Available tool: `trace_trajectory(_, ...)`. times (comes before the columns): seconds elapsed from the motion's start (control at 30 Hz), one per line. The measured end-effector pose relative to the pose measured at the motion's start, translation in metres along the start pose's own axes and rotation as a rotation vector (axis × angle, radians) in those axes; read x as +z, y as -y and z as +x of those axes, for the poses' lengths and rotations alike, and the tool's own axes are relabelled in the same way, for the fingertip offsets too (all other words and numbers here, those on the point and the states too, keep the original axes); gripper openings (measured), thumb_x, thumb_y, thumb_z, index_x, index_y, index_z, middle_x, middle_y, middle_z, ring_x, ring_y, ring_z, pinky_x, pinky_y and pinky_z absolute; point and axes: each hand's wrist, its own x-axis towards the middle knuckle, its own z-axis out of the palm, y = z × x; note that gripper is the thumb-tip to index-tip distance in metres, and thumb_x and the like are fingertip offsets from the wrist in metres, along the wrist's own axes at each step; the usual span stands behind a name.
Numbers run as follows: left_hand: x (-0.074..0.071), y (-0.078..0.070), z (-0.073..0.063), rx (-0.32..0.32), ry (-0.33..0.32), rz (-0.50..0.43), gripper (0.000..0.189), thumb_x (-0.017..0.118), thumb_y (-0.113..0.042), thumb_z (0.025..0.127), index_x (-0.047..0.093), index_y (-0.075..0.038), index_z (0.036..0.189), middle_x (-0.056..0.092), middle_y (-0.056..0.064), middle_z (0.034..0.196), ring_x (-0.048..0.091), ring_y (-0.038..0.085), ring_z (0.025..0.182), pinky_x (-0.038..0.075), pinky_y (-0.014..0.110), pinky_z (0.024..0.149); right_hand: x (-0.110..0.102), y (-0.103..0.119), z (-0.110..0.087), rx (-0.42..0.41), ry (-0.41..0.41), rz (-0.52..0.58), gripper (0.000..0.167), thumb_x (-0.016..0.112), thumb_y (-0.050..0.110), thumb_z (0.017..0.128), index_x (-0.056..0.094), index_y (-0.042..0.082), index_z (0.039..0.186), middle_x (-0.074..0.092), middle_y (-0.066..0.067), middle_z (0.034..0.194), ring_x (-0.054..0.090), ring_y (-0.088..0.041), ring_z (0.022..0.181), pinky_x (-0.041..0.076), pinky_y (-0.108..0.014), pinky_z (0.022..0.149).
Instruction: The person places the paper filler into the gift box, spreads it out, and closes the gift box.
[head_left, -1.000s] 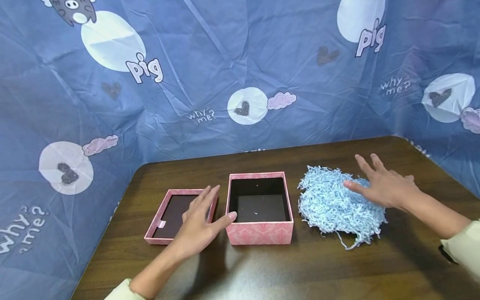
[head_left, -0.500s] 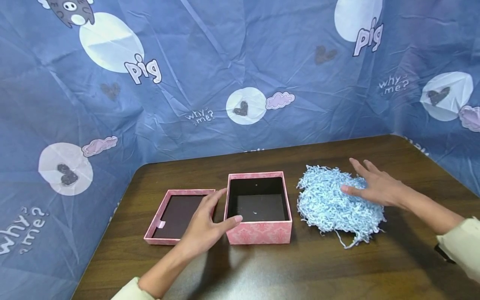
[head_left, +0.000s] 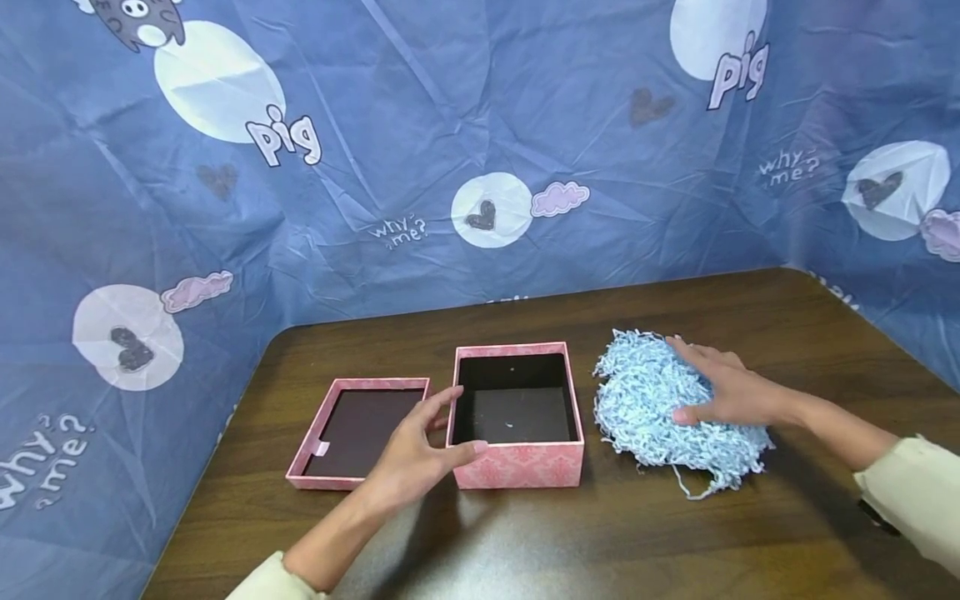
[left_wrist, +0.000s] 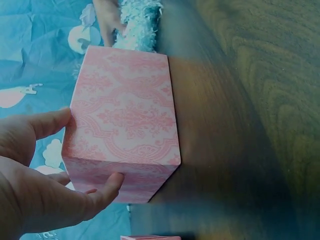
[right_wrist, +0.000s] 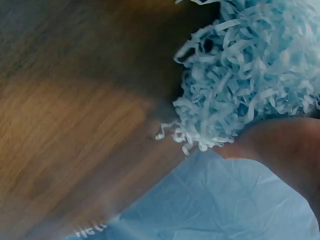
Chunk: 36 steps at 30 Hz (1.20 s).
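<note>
An uncovered pink patterned gift box (head_left: 517,464) with a black inside stands in the middle of the table. My left hand (head_left: 411,462) holds it at the near left corner, thumb by the front rim and fingers at the left side. In the left wrist view the fingertips touch the box's side wall (left_wrist: 120,110). To the right lies a loose heap of light blue shredded paper (head_left: 645,408). My right hand (head_left: 731,392) rests over its right part with fingers stretched out, partly hiding it. The right wrist view shows the shredded paper (right_wrist: 250,75) close to that hand.
Left of the box lies its pink-rimmed lid (head_left: 311,458), dark inside up, with a small pale tab. The brown wooden table (head_left: 525,550) ends against a blue printed cloth (head_left: 390,167) at the back and sides.
My left hand has moved right, from above the lid onto the box's corner. My right hand has come down and left onto the shredded paper. The box, lid and paper stay put.
</note>
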Motion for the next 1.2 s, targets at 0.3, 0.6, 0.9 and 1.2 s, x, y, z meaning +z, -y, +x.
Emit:
trace_trajectory(0.3, 0.002, 0.0, 0.001, -0.072, 0.017, -0.11, 0.065, 0.079, -0.013, 0.078, 0.052, -0.017, 0.137, 0.047, 0.017, 0.135, 0.05, 0.036, 0.118, 0.048, 0.043, 0.088, 0.013, -0.006, 0.0, 0.052, 0.068, -0.07, 0.096, 0.076, 0.036, 0.078, 0.021, 0.012, 0.153, 0.026, -0.033, 0.148, 0.019, -0.059, 0.129, 0.018, -0.077, 0.09)
trace_trajectory(0.6, 0.001, 0.003, -0.002, -0.096, 0.026, -0.097, 0.065, 0.079, -0.014, 0.079, 0.051, -0.019, 0.137, 0.044, 0.018, 0.138, 0.047, 0.037, 0.12, 0.047, 0.046, 0.087, 0.015, -0.011, 0.002, 0.022, 0.041, -0.082, 0.087, 0.08, 0.025, 0.074, 0.036, 0.008, 0.146, 0.036, -0.036, 0.14, 0.027, -0.057, 0.125, 0.02, -0.079, 0.089)
trace_trajectory(0.9, 0.0, 0.006, -0.002, -0.115, 0.034, -0.12, 0.064, 0.078, -0.016, 0.08, 0.05, -0.022, 0.137, 0.042, 0.017, 0.14, 0.045, 0.037, 0.122, 0.047, 0.045, 0.089, 0.014, -0.013, 0.004, -0.061, -0.038, 0.037, 0.077, 0.082, 0.01, 0.067, 0.048, -0.004, 0.135, 0.045, -0.033, 0.136, 0.028, -0.061, 0.126, 0.023, -0.071, 0.099)
trace_trajectory(1.2, -0.001, 0.007, -0.001, -0.11, 0.027, -0.132, 0.064, 0.078, -0.016, 0.08, 0.05, -0.022, 0.137, 0.044, 0.016, 0.139, 0.047, 0.036, 0.122, 0.048, 0.043, 0.088, 0.007, -0.012, 0.005, -0.045, -0.082, 0.043, 0.06, 0.08, 0.005, 0.069, 0.059, -0.001, 0.125, 0.053, -0.031, 0.128, 0.037, -0.058, 0.123, 0.033, -0.065, 0.097)
